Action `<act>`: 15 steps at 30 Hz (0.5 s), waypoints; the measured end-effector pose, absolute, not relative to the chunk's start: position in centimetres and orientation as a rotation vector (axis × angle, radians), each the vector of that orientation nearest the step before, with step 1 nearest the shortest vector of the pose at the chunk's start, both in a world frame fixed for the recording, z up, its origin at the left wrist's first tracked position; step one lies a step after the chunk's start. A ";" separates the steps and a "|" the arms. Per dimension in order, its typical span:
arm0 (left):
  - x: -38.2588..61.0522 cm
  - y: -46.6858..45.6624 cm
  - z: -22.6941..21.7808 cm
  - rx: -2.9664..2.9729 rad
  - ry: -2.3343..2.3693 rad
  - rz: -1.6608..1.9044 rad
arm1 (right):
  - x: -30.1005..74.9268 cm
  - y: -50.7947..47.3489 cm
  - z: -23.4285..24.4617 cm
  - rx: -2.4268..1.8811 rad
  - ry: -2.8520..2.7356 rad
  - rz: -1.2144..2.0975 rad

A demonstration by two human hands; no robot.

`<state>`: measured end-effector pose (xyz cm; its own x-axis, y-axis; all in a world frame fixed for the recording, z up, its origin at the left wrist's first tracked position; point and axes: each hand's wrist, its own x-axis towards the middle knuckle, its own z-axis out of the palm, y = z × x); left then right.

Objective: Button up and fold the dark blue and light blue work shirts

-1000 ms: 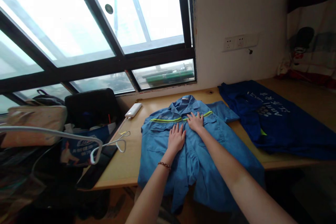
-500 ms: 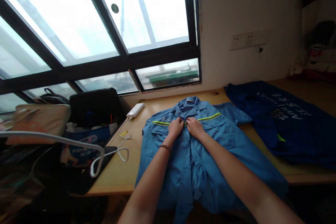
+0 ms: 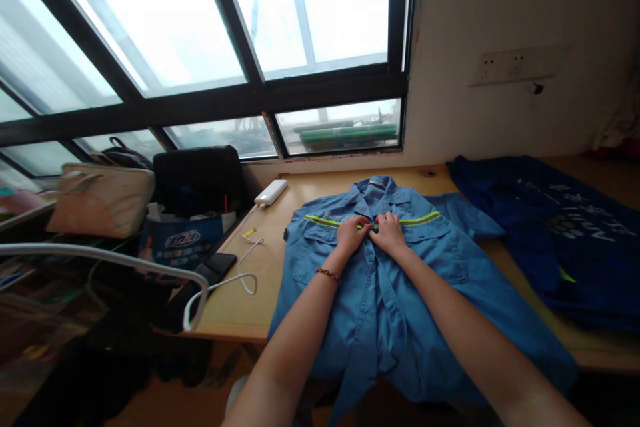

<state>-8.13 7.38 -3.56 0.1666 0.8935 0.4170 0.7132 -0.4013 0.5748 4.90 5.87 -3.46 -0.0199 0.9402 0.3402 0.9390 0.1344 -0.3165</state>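
Note:
A blue short-sleeved work shirt (image 3: 320,307) lies front up on the table, its collar toward the window and its lower hem hanging over the near edge. A yellow-green and grey stripe crosses its chest above two flapped pockets. My left hand (image 3: 351,233), a bracelet at its wrist, pinches the front opening at the stripe. Right beside it, my right hand (image 3: 389,233) has its fingers closed on the opposite edge of the opening. The fingertips almost meet and hide the button spot between them. Lower down, the two front edges lie apart.
A dark blue printed garment (image 3: 555,233) lies on the wooden table (image 3: 225,310) at the right. Left of the shirt are a white power bank (image 3: 271,193), its cable (image 3: 246,273) and a black phone-like object (image 3: 220,267). Bags (image 3: 103,200) stand farther left, below the window.
The view has shifted, so the scene sits a little farther right. Both hands remain at the shirt's stripe, with the right fingers slightly more curled in.

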 end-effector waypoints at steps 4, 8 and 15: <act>-7.7 7.5 -3.8 2.063 1.450 1.210 | 4.8 5.7 -3.5 -1.830 -1.883 -0.012; -7.2 7.4 -3.7 1.754 1.272 1.242 | 5.3 6.1 -3.5 -1.763 -1.717 0.210; -7.0 7.3 -3.2 1.178 0.984 1.197 | 7.4 7.8 -2.0 -1.177 -0.973 1.102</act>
<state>-7.04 7.31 -3.23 0.1339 0.9902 0.0385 -0.1543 -0.0176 0.9879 7.36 7.84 -1.99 0.2033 0.9790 0.0139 -0.1347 0.0421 -0.9900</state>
